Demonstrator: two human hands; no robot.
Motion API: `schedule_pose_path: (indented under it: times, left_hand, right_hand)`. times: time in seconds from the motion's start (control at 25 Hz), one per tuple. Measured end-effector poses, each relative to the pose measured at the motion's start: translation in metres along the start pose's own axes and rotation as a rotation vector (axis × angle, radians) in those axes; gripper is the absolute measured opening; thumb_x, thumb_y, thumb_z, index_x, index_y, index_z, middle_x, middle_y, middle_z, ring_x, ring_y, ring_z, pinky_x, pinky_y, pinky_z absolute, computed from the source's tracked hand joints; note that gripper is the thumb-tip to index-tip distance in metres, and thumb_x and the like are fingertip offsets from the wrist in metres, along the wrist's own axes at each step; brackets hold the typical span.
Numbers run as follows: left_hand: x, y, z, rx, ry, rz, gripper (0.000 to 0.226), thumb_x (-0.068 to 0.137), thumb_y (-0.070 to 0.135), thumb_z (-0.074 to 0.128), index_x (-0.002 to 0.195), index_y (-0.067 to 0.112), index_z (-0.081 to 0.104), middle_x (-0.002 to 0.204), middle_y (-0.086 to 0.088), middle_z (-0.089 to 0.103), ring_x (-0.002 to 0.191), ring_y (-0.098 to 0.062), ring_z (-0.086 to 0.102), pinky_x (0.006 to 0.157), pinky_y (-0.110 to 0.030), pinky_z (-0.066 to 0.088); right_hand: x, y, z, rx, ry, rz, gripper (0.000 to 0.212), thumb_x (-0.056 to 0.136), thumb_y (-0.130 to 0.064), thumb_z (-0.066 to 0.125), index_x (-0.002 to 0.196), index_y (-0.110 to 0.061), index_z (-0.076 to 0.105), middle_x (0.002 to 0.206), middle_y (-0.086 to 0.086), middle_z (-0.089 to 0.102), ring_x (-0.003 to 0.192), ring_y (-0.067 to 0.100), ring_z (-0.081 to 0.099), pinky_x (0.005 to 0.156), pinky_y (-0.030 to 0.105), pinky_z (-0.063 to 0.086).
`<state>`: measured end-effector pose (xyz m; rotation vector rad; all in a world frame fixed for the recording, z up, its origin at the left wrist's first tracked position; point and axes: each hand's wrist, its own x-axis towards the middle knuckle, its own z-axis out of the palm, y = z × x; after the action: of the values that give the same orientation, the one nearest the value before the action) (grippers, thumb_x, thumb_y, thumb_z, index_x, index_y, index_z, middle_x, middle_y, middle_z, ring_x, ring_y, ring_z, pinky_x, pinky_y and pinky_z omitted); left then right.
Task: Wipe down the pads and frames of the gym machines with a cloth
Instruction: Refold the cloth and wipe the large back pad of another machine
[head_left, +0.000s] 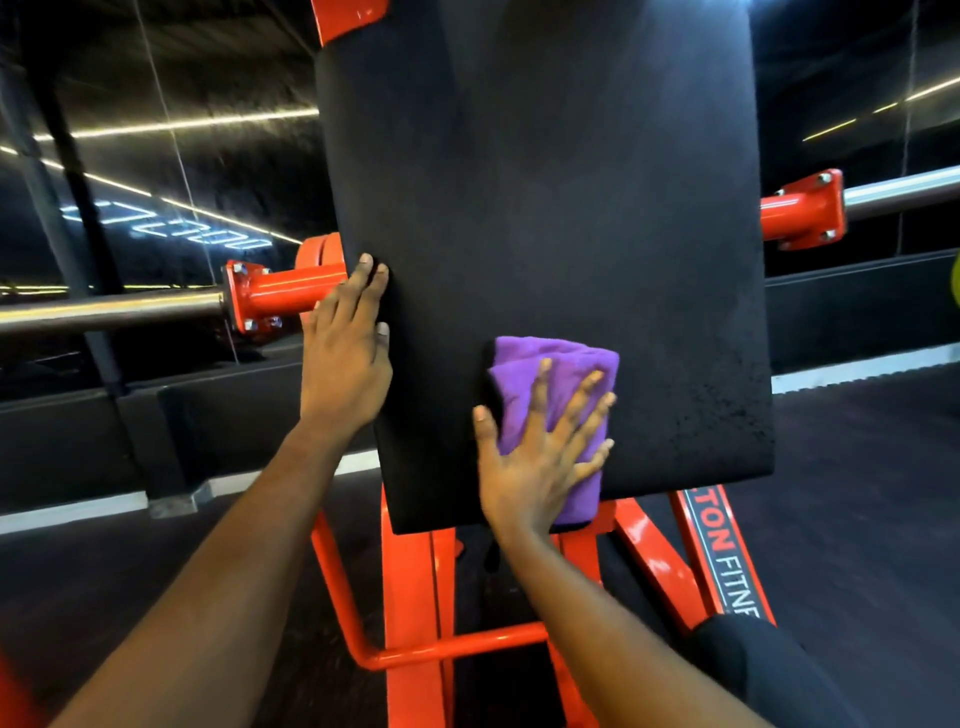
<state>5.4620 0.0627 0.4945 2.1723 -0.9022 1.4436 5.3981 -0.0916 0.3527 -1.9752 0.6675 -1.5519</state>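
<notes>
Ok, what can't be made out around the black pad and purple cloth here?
Head view:
- Large black padded board: top cut off by the upper edge.
- Folded purple cloth: partly covered by the right hand.
- Lettering on the orange steel frame: start hidden behind the board, end behind a black-clad leg.

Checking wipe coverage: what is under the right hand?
A folded purple cloth, pressed against the black pad by the right hand. The pad beneath the cloth is hidden.
</notes>
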Motion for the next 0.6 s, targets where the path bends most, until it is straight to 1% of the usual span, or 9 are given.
schedule_pose_path:
  times: [0.08, 0.12, 0.2, 0.28, 0.36, 0.48, 0.6]
  left_hand:
    - [-0.004, 0.002, 0.008, 0.005, -0.012, -0.031, 0.064, 0.094, 0.02, 0.043, 0.156, 0.024, 0.025, 0.165, 0.006, 0.017, 0.149, -0.021, 0.024, 0.118, -0.056, 0.022]
    - [-0.006, 0.002, 0.011, 0.001, -0.017, -0.052, 0.065, 0.096, 0.021, 0.043, 0.157, 0.025, 0.022, 0.166, 0.008, 0.014, 0.151, -0.019, 0.02, 0.12, -0.055, 0.018]
    - [-0.009, 0.002, 0.014, 0.018, -0.01, -0.077, 0.066, 0.098, 0.02, 0.045, 0.158, 0.027, 0.018, 0.166, 0.01, 0.01, 0.152, -0.017, 0.016, 0.123, -0.052, 0.01]
    - [-0.011, 0.006, 0.015, 0.041, 0.016, -0.077, 0.067, 0.1, 0.018, 0.044, 0.159, 0.026, 0.014, 0.167, 0.009, 0.006, 0.153, -0.016, 0.011, 0.124, -0.049, 0.007]
    - [-0.013, 0.01, 0.019, 0.015, 0.035, -0.103, 0.066, 0.101, 0.017, 0.041, 0.159, 0.026, 0.011, 0.167, 0.009, 0.003, 0.154, -0.015, 0.005, 0.124, -0.048, 0.004]
    - [-0.017, 0.018, 0.029, -0.049, 0.072, -0.157, 0.064, 0.103, 0.016, 0.036, 0.16, 0.027, 0.008, 0.167, 0.009, 0.0, 0.154, -0.014, -0.001, 0.124, -0.051, 0.005]
    - [-0.018, 0.021, 0.036, -0.097, 0.113, -0.172, 0.063, 0.103, 0.015, 0.034, 0.16, 0.025, 0.009, 0.167, 0.007, 0.001, 0.154, -0.014, -0.002, 0.124, -0.049, 0.007]
  right_hand:
    - [-0.031, -0.023, 0.015, -0.038, -0.042, -0.085, 0.083, 0.09, -0.077, 0.04, 0.16, -0.038, 0.017, 0.169, 0.013, -0.005, 0.155, 0.037, -0.005, 0.118, 0.067, 0.009]
    - [-0.044, -0.031, 0.021, -0.041, -0.053, -0.085, 0.083, 0.091, -0.076, 0.043, 0.16, -0.037, 0.017, 0.169, 0.013, -0.004, 0.155, 0.038, -0.004, 0.118, 0.068, 0.01]
    - [-0.056, -0.038, 0.03, -0.017, -0.047, -0.035, 0.084, 0.091, -0.071, 0.049, 0.16, -0.036, 0.018, 0.169, 0.013, -0.002, 0.155, 0.038, -0.001, 0.118, 0.068, 0.012]
    - [-0.051, -0.029, 0.03, 0.001, -0.018, 0.002, 0.084, 0.089, -0.064, 0.055, 0.16, -0.035, 0.021, 0.169, 0.012, 0.0, 0.155, 0.037, 0.0, 0.119, 0.066, 0.013]
    - [-0.038, -0.004, 0.023, -0.007, 0.019, 0.023, 0.081, 0.089, -0.059, 0.053, 0.16, -0.034, 0.022, 0.17, 0.009, 0.001, 0.156, 0.035, -0.001, 0.12, 0.064, 0.012]
    - [-0.008, 0.052, 0.008, 0.001, 0.144, 0.173, 0.073, 0.095, -0.06, 0.044, 0.16, -0.034, 0.022, 0.17, 0.005, 0.001, 0.156, 0.031, 0.0, 0.119, 0.064, 0.013]
    - [0.016, 0.083, -0.002, 0.07, 0.231, 0.336, 0.074, 0.095, -0.06, 0.045, 0.16, -0.036, 0.018, 0.17, 0.003, 0.003, 0.156, 0.03, 0.003, 0.116, 0.065, 0.018]
